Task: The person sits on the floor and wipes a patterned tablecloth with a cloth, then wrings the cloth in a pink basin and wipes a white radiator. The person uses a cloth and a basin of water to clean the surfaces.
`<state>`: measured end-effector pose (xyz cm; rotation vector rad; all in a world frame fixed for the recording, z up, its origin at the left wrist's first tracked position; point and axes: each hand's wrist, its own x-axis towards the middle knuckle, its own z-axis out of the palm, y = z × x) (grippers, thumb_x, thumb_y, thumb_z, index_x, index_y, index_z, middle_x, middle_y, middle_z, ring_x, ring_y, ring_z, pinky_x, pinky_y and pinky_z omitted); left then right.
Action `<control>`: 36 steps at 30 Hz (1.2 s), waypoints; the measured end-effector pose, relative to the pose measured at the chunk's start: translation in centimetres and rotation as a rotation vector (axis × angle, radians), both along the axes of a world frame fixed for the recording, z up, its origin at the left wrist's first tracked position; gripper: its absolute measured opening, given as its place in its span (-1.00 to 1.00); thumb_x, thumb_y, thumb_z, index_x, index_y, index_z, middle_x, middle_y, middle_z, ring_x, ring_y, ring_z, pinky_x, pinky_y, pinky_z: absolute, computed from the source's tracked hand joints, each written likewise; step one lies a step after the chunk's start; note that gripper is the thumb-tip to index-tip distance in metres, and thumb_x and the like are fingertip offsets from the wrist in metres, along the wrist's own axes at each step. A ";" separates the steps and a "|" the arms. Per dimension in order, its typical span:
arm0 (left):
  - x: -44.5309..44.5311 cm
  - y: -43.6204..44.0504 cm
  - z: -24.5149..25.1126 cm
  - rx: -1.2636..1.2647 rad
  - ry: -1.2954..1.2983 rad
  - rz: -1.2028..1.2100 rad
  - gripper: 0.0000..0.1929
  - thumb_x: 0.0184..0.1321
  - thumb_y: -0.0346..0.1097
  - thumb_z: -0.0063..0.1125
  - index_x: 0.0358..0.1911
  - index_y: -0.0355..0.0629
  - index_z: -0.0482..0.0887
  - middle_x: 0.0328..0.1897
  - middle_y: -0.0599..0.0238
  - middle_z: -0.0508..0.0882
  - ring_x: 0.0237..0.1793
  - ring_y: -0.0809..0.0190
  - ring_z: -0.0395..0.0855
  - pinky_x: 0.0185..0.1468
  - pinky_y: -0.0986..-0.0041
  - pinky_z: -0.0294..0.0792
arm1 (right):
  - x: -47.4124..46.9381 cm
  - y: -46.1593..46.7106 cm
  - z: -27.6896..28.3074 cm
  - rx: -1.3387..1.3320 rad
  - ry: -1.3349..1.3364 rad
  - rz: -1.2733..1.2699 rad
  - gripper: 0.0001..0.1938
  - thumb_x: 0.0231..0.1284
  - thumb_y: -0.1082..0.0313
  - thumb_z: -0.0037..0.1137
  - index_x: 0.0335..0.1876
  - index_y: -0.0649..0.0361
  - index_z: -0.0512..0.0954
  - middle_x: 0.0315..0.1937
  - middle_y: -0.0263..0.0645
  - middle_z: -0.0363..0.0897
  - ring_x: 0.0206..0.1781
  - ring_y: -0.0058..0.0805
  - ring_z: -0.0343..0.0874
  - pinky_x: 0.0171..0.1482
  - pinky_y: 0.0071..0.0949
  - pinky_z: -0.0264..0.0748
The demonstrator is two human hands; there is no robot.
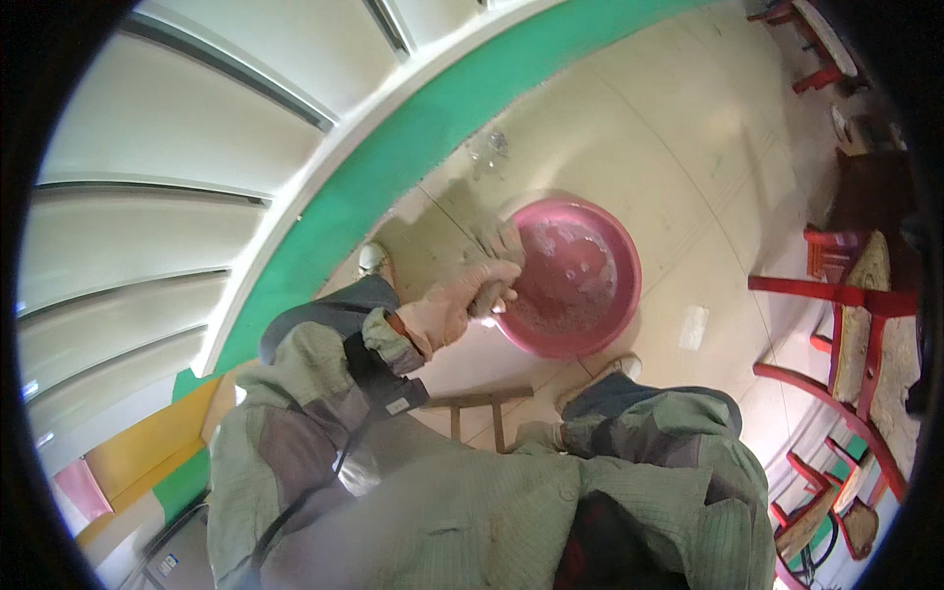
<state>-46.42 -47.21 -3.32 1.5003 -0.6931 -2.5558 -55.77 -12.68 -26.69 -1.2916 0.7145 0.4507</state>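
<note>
My left hand (442, 310), in a thin translucent glove, grips a wet greyish rag (505, 240) beside the left rim of a pink plastic basin (633, 284). The rag's upper part spreads beyond my fingers and overlaps the rim. Cloudy, sudsy water (568, 280) lies inside the basin, which stands on the tiled floor. Low between my knees, my right hand (537, 436) is pale and partly covered by its sleeve. Its fingers are too unclear to tell whether they hold anything. A wooden frame (479, 402), perhaps part of a stool, is close to it.
White panelled cabinets (177, 110) with a green base strip (413, 140) curve along the left. Red-framed wooden chairs (848, 295) line the right. A pale patch (693, 328) marks the floor tiles (664, 162). A wet spot (490, 151) shows above the basin.
</note>
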 end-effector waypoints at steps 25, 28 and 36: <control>2.9 6.4 4.3 -1.016 0.458 -0.059 -0.06 0.04 -0.26 0.51 0.49 -0.18 0.20 0.38 0.28 0.46 0.41 0.26 0.36 0.47 0.37 0.21 | -7.8 -21.6 22.1 0.212 -0.623 -1.215 -0.43 0.60 -0.09 -0.35 0.40 0.21 0.32 0.24 -0.30 0.47 0.26 -0.38 0.49 0.30 -0.34 0.45; 3.5 7.8 6.4 -1.009 0.377 -0.059 -0.32 0.09 -0.17 0.49 0.28 -0.23 0.49 0.17 0.25 0.61 0.18 0.26 0.53 0.27 0.39 0.37 | -6.9 -20.7 25.4 0.217 -0.781 -1.231 -0.36 0.58 -0.21 -0.41 0.52 0.08 0.17 0.35 -0.29 0.37 0.35 -0.38 0.43 0.34 -0.32 0.44; 4.9 10.4 7.8 -0.814 0.298 0.007 -0.52 0.36 0.00 0.22 0.21 -0.16 0.59 0.04 0.36 0.63 0.02 0.37 0.52 0.13 0.44 0.38 | -7.1 -19.4 25.7 0.105 -0.710 -1.195 -0.31 0.51 -0.29 -0.30 0.56 -0.02 0.11 0.40 -0.31 0.33 0.36 -0.34 0.45 0.27 -0.21 0.52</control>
